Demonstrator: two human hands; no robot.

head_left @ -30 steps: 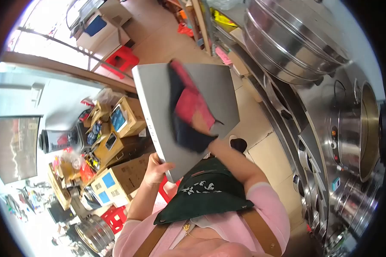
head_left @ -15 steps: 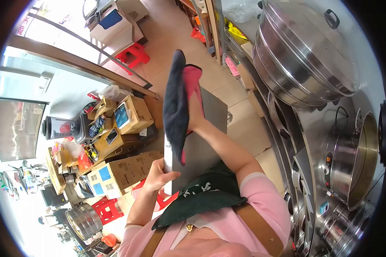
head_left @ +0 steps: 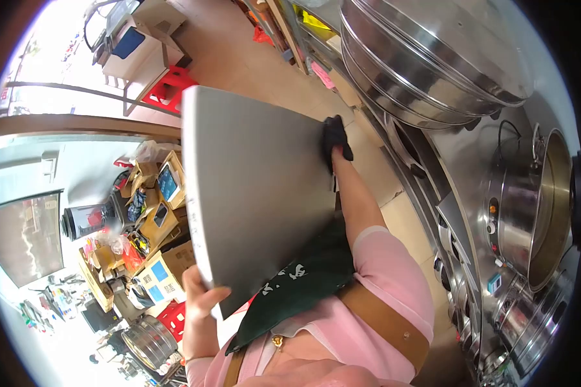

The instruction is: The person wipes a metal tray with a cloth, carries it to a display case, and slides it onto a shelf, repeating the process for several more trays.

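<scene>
A large grey flat panel (head_left: 265, 187) with a white edge is held tilted in front of my chest. My left hand (head_left: 200, 293) grips its lower left corner, thumb on the grey face and fingers on the white edge side. At the panel's right edge is my right hand (head_left: 337, 152), mostly covered by a dark cloth (head_left: 334, 134) that it holds against that edge. The fingers under the cloth are hidden. A dark green apron (head_left: 303, 274) with white lettering touches the panel's lower side.
To the right, a large steamer (head_left: 426, 64) and a steel pot (head_left: 516, 200) stand on a metal counter. On the left are a blender (head_left: 90, 219), cardboard boxes (head_left: 155, 280) and a phone (head_left: 161, 215). A red stool (head_left: 171, 90) stands beyond the panel.
The panel has turned so its broad grey face shows. My right hand has moved with the cloth from the panel's left side to its right edge. My left hand has shifted left and down.
</scene>
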